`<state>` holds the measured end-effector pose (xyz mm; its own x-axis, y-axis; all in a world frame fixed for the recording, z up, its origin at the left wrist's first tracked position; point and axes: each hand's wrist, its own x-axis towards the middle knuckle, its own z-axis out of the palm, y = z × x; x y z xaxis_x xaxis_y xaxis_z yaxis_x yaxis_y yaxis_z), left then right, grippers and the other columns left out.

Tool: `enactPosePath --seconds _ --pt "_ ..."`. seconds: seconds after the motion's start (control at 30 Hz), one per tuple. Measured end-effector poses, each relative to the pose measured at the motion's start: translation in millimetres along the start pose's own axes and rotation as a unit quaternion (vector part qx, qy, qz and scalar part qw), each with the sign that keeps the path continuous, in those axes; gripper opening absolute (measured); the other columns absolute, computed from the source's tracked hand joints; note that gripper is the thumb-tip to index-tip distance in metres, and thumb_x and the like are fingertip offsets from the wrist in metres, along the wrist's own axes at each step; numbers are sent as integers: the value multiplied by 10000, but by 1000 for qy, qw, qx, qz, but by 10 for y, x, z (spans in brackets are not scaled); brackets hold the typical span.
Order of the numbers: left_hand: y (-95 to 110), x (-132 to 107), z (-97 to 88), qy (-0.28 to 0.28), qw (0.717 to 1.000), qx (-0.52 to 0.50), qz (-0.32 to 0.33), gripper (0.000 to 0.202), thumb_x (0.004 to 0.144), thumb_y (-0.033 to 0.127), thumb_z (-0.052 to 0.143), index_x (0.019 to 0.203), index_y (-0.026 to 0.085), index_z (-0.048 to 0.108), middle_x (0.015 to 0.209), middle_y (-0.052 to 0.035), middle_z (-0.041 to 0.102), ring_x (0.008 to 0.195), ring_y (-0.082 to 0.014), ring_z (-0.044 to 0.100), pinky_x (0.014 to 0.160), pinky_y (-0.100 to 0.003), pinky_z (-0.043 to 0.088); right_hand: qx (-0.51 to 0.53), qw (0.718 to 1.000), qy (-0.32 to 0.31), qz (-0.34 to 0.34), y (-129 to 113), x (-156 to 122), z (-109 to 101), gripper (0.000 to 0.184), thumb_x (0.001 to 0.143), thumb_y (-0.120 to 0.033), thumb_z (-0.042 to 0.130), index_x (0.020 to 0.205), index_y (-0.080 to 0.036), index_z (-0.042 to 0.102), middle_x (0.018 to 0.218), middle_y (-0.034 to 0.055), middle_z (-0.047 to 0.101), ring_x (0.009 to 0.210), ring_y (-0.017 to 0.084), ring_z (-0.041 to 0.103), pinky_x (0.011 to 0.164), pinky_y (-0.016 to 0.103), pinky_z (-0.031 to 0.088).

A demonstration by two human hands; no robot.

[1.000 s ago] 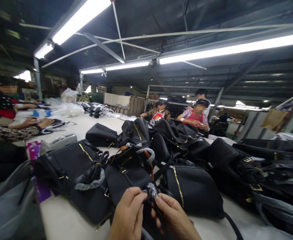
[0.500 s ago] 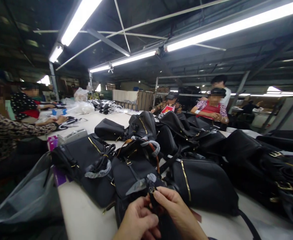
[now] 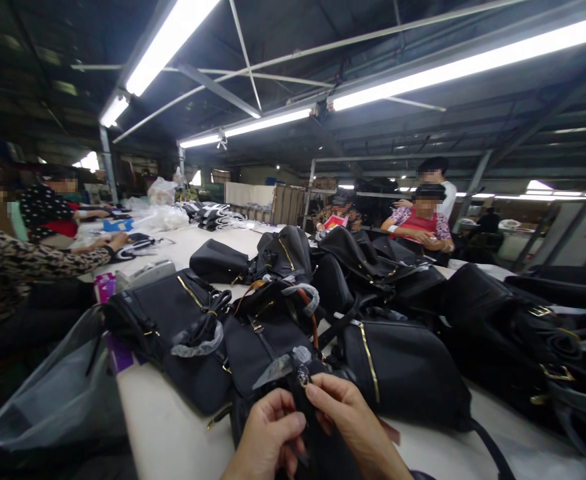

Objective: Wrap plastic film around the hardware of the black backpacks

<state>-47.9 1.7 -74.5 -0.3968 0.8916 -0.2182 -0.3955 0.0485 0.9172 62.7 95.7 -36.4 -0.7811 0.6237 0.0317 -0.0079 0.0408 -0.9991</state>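
At the bottom centre, my right hand [image 3: 350,410] is closed, with thumb and forefinger pinching a small metal buckle [image 3: 303,377] on a black strap. Clear plastic film [image 3: 277,369] wraps the part just beyond the buckle. To its left, my left hand [image 3: 271,430] is closed, thumb against curled fingers, on the black strap [image 3: 300,402]; its fingertips are partly hidden. Both hands are above a black backpack [image 3: 267,347] with gold hardware, a brown strip and film-wrapped handle lying towards its top.
More black bags [image 3: 403,367] with gold zips are heaped across the white table [image 3: 165,423]. A clear plastic bag [image 3: 65,393] hangs at the left edge. A purple box [image 3: 105,287] sits at that edge. Co-workers sit at the left, and others are behind the heap.
My left hand has drawn slightly down and left from the buckle, its thumb now tighter against the fingers. My right hand stays at the buckle. The view has shifted slightly.
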Motion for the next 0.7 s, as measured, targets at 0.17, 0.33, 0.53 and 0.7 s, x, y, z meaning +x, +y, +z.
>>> enactPosePath --seconds 0.17,0.33,0.53,0.7 --pt "148 -155 -56 26 958 228 169 239 758 392 649 747 211 493 563 68 482 461 -93 441 462 -214 347 10 1000 -6 8 -56 -1 20 433 733 -580 705 648 -186 548 544 -69 406 499 89 334 481 235 237" --pt "430 -233 -61 142 824 434 334 137 810 295 607 886 218 523 742 20 521 601 -147 504 570 -258 386 -22 1000 -1 -10 -100 -7 126 421 703 -564 726 647 -170 587 578 -55 418 555 102 325 522 251 241" --pt "530 -89 -102 107 774 478 402 252 933 193 381 740 217 541 747 -19 569 695 -166 579 633 -257 413 -33 999 -2 -10 -38 6 141 368 722 -500 716 630 -179 563 555 -60 407 526 96 325 515 253 243" --pt "762 -125 -425 157 774 509 342 298 958 303 376 714 217 526 701 -14 590 675 -180 587 653 -281 436 -11 1000 -1 5 -45 -4 98 393 726 -502 714 613 -190 504 542 -65 395 511 88 334 501 248 227"
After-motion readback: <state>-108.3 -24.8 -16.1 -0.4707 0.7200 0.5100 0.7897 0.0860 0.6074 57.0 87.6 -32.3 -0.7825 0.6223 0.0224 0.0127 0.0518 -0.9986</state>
